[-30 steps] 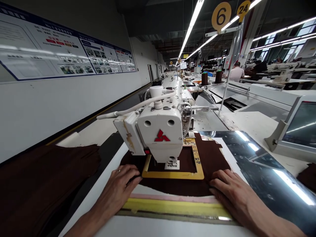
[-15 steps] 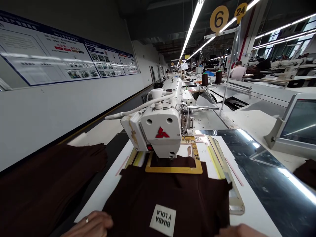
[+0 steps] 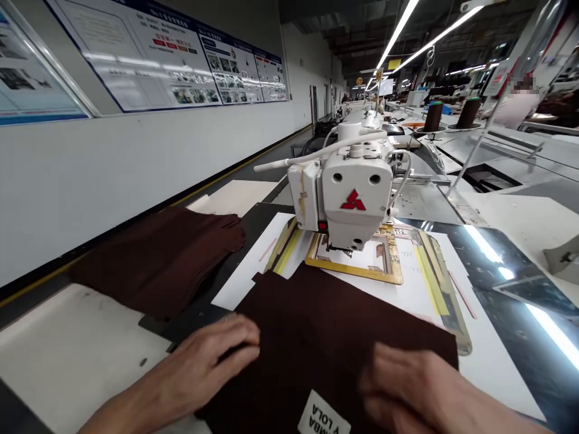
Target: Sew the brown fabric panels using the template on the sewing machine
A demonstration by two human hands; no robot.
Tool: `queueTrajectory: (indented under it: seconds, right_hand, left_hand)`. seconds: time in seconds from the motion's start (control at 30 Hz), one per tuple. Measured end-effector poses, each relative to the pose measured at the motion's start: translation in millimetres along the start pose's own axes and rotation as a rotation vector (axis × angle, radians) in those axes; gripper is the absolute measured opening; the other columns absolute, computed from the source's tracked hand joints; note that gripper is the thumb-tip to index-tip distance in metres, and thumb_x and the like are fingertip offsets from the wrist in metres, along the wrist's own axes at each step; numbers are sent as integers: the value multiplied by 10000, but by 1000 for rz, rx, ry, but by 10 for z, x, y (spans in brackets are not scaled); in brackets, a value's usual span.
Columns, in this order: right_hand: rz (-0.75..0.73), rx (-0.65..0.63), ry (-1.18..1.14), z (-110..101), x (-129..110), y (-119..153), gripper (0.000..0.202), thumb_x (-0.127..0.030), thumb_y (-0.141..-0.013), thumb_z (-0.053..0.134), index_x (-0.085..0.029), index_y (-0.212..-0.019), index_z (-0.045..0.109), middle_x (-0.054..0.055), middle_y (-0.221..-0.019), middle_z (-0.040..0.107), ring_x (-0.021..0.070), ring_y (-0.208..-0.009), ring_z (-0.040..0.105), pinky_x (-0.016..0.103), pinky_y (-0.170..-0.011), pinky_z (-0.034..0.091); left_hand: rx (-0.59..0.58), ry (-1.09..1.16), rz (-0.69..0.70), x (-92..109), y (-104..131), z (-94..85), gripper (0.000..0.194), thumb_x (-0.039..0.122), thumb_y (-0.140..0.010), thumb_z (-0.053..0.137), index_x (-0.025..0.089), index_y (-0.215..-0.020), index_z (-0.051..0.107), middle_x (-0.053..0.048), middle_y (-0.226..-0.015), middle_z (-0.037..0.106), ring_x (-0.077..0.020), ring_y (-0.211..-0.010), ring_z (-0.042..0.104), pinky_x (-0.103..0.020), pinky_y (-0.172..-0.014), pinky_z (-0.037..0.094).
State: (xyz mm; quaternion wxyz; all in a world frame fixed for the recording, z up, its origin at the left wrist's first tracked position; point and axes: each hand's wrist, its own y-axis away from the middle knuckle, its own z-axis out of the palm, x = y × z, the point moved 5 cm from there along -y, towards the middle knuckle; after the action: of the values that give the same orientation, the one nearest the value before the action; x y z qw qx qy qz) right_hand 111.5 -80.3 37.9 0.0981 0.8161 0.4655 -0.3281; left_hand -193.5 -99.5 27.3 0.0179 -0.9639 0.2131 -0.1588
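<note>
A dark brown fabric piece (image 3: 316, 325) lies on the white sheet in front of the sewing machine head (image 3: 355, 202). A white label (image 3: 323, 415) with black lettering lies on it near the bottom edge of view. At the fabric's left edge my left hand (image 3: 217, 352) has its fingers curled and closed on the cloth. My right hand (image 3: 407, 386), blurred by motion, is closed on the cloth at the right, its fingertips hard to make out. The yellow clamp frame (image 3: 353, 269) sits under the machine head, with white sheet showing inside it.
A stack of brown fabric (image 3: 167, 253) rests on the left, over a pale board (image 3: 76, 337). To the right are a glossy dark tabletop (image 3: 511, 259) and thread cones (image 3: 434, 116). A wall with poster boards (image 3: 181, 54) runs along the left.
The fabric has come out from under the clamp frame toward me and turned. Both hands have moved further into view with it. My view has swung left and down.
</note>
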Motion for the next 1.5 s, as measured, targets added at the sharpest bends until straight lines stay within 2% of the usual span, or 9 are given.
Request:
queueTrajectory:
  seconds: [0.13,0.33,0.53,0.73,0.87,1.1,1.2,1.3,1.5]
  right_hand:
    - [43,11,203,-43,56,-562,201,-150,-1029,454,-180,-1172,591,91,-1207,622,190,-979,683,274,-811,560]
    - [102,-294,573,197,123,-1005,229,-334,-1050,519,-154,-1010,654,89,-913,690,247,-702,689,338,-573,475]
    - [255,-383,473,340,3,-1014,349,-446,-1033,566,-188,-806,631,57,-716,675,235,-658,670,309,-546,376]
    - [-2,-69,89,337,-318,-639,314,-224,-1061,462,-207,-749,492,-16,-681,532,130,-569,477,282,-580,382]
    - [-53,115,-134,186,-236,-742,296,-267,-1078,496,-186,-806,579,71,-997,632,191,-904,586,345,-868,461]
    - [453,302,-825,574,-70,-837,439,-501,-1055,527,-197,-743,571,-26,-650,502,121,-596,437,253,-549,373]
    - [506,144,-899,617,-375,-609,468,-520,-1063,483,-208,-715,510,-38,-594,440,110,-529,380,252,-479,307]
    - [348,-131,-739,465,-592,-459,426,-478,-1082,457,-216,-749,503,-16,-679,500,120,-582,458,252,-525,372]
    - [336,183,-97,40,150,-449,218,-344,-1105,440,-239,-1038,620,13,-936,603,152,-794,604,285,-728,478]
  left_hand:
    - [10,123,63,25,-479,43,327,290,-1085,449,261,-1336,657,-43,-1398,653,-222,-1323,595,-366,-1121,507]
    - [-61,-26,283,87,-645,471,488,246,-1089,470,252,-1573,409,-57,-1610,445,-246,-1523,355,-493,-1262,305]
    - [-52,-57,288,83,-654,522,466,267,-1087,469,245,-1552,440,-54,-1619,432,-256,-1544,309,-502,-1263,269]
    - [-36,-58,288,81,-656,551,436,277,-1094,443,235,-1528,471,-61,-1610,448,-255,-1536,326,-488,-1264,237]
    - [-75,-57,277,101,-655,555,452,283,-1095,419,254,-1546,434,-55,-1641,398,-259,-1556,277,-501,-1260,208]
    - [-98,-31,276,116,-648,550,452,346,-1119,354,200,-1536,450,-65,-1646,383,-277,-1560,260,-528,-1261,185]
    - [-78,-27,299,119,-651,573,428,312,-1114,387,224,-1526,465,-48,-1638,402,-270,-1549,290,-531,-1261,194]
    - [-50,-25,314,119,-638,571,419,287,-1103,431,227,-1514,479,-58,-1625,427,-275,-1541,309,-541,-1258,216]
    - [47,43,354,220,-564,388,424,194,-1064,497,203,-1488,506,-105,-1513,549,-282,-1452,429,-501,-1198,358]
